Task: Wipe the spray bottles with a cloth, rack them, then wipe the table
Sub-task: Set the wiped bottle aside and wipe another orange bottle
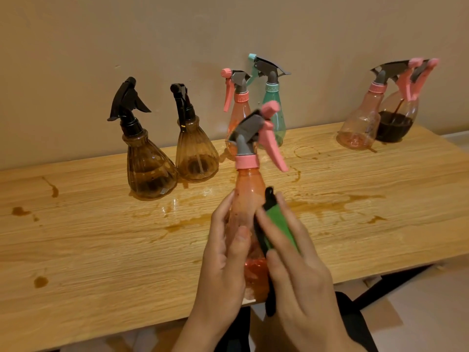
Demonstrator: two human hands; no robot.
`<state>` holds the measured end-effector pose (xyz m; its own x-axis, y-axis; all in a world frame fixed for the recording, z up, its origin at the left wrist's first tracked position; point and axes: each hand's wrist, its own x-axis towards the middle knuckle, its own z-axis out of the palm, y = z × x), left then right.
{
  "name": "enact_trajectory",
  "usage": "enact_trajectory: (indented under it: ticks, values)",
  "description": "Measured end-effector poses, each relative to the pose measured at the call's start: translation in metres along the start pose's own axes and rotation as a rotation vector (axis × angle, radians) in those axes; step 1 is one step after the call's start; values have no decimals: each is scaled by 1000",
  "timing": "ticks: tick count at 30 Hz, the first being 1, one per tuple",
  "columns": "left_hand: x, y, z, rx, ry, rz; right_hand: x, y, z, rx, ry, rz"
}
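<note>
Up close, the left hand (pixel 224 252) wraps round the pink spray bottle (pixel 250 199), holding it upright at the near edge of the table (pixel 101 250), probably to steady it. The right hand (pixel 302 278) pinches the green cloth (pixel 279 222) against the bottle's side. Brown spills (pixel 187 222) lie unwiped beyond. Along the wall wait two brown bottles (pixel 149 171), a teal bottle (pixel 272 105) and others. No rack shows.

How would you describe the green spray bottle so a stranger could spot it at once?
On the wooden table against the beige wall, look along the bottles at the back edge. Near the middle, just right of a pink bottle, stands the green bottle. It alone has a green body and turquoise nozzle; the others are brown or pink.
</note>
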<state>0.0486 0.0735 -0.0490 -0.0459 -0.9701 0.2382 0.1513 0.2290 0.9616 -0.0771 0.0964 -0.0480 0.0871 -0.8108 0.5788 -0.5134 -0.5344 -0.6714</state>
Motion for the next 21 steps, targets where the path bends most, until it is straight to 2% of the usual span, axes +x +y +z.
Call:
enact_trajectory:
  ticks: [3, 8, 11, 13, 17, 21]
  values:
    - [-1, 0, 2, 59, -58, 30, 24, -4, -5, 36, 61, 30]
    - [3, 4, 0, -88, 65, -60, 5, 3, -3, 0, -84, -68]
    - [4, 5, -1, -131, 100, -78, -16, 8, 3, -14, -60, -78]
    - [3, 5, -1, -132, 90, -68, -20, 5, 6, 23, -23, -40]
    - [3, 9, -3, -75, 29, -38, -7, -6, 6, 263, 5, 138]
    - [2, 6, -2, 11, 24, 14, 1, -5, 0, 333, 8, 175]
